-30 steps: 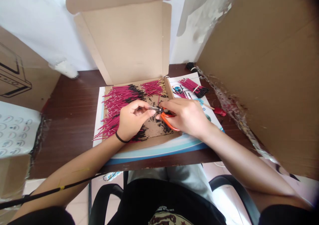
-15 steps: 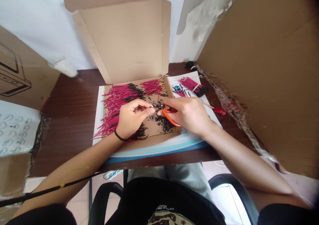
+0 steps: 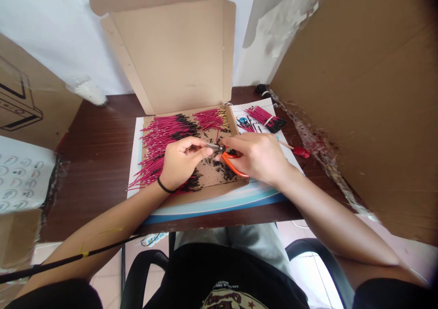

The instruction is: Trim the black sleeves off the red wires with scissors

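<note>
Orange-handled cutting pliers [image 3: 236,166] sit in my right hand [image 3: 263,157], its fingers wrapped round the handles. Their metal jaws point left and reach the fingertips of my left hand [image 3: 185,159]. Thumb and forefinger of that hand are pinched together at the jaw tips; what they hold is too small and too covered to make out. Under both hands lies an open cardboard box [image 3: 208,180]. Rows of red wires with black ends [image 3: 160,138] fill its left side, and black scraps [image 3: 228,170] are scattered on its right.
Red wires with gold-coloured ends [image 3: 210,118] lie at the box's back. The raised lid [image 3: 174,58] stands behind. On the right are a banded wire bundle [image 3: 267,118], a red-tipped stick [image 3: 301,152] and a tall cardboard wall [image 3: 369,94].
The pliers' jaws have turned slightly and look more closed at my left fingertips. Both hands have stayed almost in place.
</note>
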The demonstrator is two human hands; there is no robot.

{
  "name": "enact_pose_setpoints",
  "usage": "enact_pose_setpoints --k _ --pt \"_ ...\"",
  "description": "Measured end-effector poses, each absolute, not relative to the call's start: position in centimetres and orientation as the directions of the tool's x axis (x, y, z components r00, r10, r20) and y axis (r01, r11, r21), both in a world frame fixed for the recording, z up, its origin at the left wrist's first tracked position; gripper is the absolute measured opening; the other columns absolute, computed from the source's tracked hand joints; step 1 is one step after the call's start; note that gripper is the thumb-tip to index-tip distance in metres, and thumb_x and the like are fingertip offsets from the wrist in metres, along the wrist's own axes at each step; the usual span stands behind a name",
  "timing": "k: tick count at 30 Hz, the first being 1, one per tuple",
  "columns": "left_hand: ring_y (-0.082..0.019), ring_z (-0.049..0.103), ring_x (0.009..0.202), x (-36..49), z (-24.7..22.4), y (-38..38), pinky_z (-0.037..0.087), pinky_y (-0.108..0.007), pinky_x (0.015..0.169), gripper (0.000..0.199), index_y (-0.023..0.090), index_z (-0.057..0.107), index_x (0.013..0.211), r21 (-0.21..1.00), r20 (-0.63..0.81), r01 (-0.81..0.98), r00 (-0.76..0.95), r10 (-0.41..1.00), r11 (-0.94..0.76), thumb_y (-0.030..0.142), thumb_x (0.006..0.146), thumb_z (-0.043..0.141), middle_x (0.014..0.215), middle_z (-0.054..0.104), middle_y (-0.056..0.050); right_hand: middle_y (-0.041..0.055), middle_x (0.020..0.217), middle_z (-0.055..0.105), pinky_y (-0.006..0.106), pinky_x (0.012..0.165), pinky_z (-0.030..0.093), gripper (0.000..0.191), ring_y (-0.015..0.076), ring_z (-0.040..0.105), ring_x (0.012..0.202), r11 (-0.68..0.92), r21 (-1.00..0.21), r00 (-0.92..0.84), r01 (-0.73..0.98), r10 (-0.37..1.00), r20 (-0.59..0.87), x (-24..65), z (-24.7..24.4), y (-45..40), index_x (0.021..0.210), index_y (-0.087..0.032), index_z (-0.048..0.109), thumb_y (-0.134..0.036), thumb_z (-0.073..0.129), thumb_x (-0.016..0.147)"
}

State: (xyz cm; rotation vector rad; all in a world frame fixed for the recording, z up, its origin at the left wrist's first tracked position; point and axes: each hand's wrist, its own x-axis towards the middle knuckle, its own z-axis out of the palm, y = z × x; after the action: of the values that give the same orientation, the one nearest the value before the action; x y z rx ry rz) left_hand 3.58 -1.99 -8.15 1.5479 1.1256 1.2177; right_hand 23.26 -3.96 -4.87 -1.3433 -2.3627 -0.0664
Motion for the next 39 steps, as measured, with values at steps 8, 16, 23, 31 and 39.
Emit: enact_pose_setpoints --k 8,16,23,31,39 --pt "-0.012 0.065 0.059 3.58 -7.82 -2.16 0.053 -0.022 0.058 0.019 0.015 0.074 0.078 0.955 0.184 0.2 0.184 0.966 -0.22 0.033 0.073 0.074 0.073 0.074 -0.006 0.003 0.074 0.073 0.026 0.052 0.029 0.027 0.0151 0.062 0.062 0.484 -0.207 -0.363 0.85 0.824 0.434 23.38 -5.3 -3.7 0.096 -0.021 0.073 -0.039 0.055 0.088" --pt "-0.011 0.063 0.056 3.68 -7.34 -2.17 0.051 -0.021 0.053 0.024 0.015 0.073 0.078 0.946 0.208 0.199 0.224 0.952 -0.254 0.038 0.078 0.069 0.07 0.072 -0.005 0.0032 0.072 0.072 0.026 0.052 0.031 0.03 0.0156 0.062 0.062 0.514 -0.275 -0.383 0.812 0.826 0.414 23.39 -4.62 -3.88 0.099 -0.022 0.074 -0.043 0.057 0.086" --pt "-0.011 0.062 0.054 3.6 -7.34 -2.17 0.051 -0.019 0.052 0.02 0.013 0.072 0.078 0.932 0.232 0.227 0.228 0.946 -0.283 0.032 0.081 0.066 0.064 0.069 -0.003 0.0017 0.067 0.068 0.027 0.049 0.023 0.031 0.0133 0.057 0.059 0.537 -0.222 -0.422 0.814 0.809 0.409 23.31 -4.64 -3.98 0.089 -0.021 0.072 -0.047 0.055 0.087" --pt "-0.011 0.063 0.054 3.63 -7.5 -2.41 0.05 -0.019 0.051 0.015 0.015 0.074 0.074 0.913 0.266 0.265 0.19 0.945 -0.31 0.028 0.078 0.07 0.063 0.071 -0.003 0.0014 0.065 0.066 0.028 0.049 0.02 0.024 0.0132 0.055 0.057 0.506 -0.142 -0.432 0.851 0.828 0.358 23.49 -4.88 -3.89 0.084 -0.022 0.071 -0.037 0.052 0.088" --pt "-0.011 0.067 0.058 3.57 -8.05 -2.15 0.054 -0.02 0.055 0.015 0.016 0.074 0.081 0.933 0.277 0.192 0.158 0.948 -0.305 0.03 0.076 0.072 0.078 0.075 -0.005 0.0022 0.077 0.073 0.027 0.054 0.031 0.028 0.0158 0.063 0.065 0.441 -0.31 -0.301 0.842 0.862 0.408 23.01 -4.78 -4.27 0.096 -0.022 0.073 -0.043 0.056 0.086"
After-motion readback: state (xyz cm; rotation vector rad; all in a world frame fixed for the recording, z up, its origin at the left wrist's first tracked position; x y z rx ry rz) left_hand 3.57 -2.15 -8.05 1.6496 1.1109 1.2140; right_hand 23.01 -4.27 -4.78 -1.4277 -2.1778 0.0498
